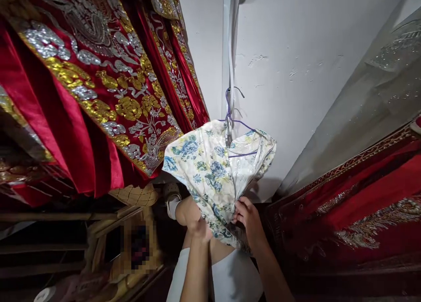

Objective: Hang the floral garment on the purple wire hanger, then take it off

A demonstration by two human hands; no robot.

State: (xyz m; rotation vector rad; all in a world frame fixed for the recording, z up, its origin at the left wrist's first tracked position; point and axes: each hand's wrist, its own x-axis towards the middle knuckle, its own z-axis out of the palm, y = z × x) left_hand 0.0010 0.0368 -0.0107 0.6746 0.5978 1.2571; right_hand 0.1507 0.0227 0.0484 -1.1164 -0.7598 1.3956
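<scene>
A white short-sleeved garment with blue and yellow flowers, a blouse or dress (205, 170), hangs in front of me on a thin purple hanger (243, 124). Its neck opening shows part of the hanger inside. My right hand (246, 214) pinches the front edge of the cloth near the waist, fingers closed. Low on the garment's left side is my left hand (200, 231). It touches the fabric, but its fingers are blurred and mostly hidden. Below the hands, the lower part of the garment bunches up over my lap.
Red embroidered costumes (128, 100) with gold and silver sequins hang on the left. A pale wall (289, 65) stands behind, with a hanging strap (232, 43). Plastic-covered red fabric (378, 196) fills the right. A bamboo chair (121, 214) stands at lower left.
</scene>
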